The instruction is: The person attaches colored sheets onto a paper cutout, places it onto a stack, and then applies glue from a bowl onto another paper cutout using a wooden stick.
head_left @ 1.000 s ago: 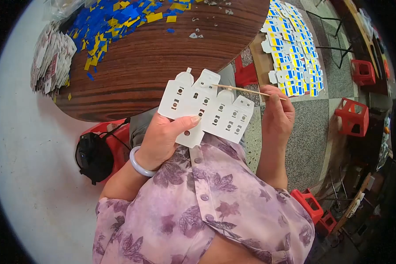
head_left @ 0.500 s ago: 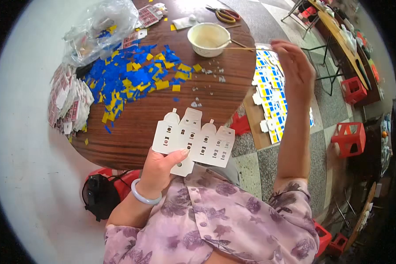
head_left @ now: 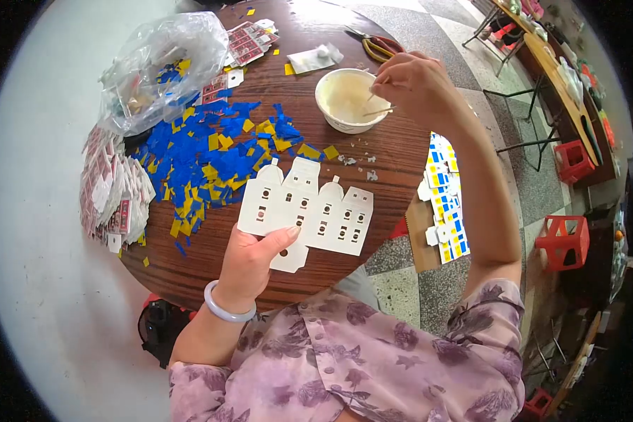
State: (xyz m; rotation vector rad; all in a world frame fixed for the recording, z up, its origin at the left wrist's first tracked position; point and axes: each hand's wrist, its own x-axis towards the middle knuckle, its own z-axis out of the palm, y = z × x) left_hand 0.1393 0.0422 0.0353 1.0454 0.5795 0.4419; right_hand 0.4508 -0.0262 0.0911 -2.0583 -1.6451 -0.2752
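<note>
White die-cut card (head_left: pixel 278 204): before you, long axis left to right, lower left side pinched in your left hand (head_left: pixel 252 260). White bowl (head_left: pixel 352 127): beyond, rightward; your right hand (head_left: pixel 418 81), nearer it, holds a thin stick (head_left: pixel 371 98).

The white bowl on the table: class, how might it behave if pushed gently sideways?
The white bowl would probably slide rather than roll, since it sits upright. A harder push could tip it, as it seems to narrow below its rim. The small stick across the rim might shift.
</note>
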